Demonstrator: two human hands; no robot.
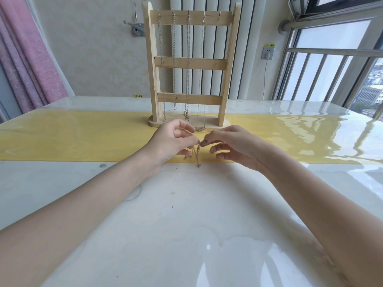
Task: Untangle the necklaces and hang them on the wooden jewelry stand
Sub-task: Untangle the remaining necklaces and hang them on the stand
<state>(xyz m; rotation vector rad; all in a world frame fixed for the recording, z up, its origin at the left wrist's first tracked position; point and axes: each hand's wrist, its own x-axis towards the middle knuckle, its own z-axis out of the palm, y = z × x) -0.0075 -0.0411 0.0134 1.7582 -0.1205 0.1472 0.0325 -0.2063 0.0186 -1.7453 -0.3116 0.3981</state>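
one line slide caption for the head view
Both hands, left hand and right hand, pinch a tangled necklace before the wooden stand.

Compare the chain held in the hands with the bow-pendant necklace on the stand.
The gold chain is pinched between the left hand and right hand over the table; the bow-pendant necklace hangs from a top hook of the wooden jewelry stand. The gold chain is bunched and twisted; the bow-pendant necklace falls straight. The first looks golden, the second silvery. Both are thin metal chains.

Pink curtain (31, 59) left, white radiator (209, 48) behind, bright window (331, 59) right.
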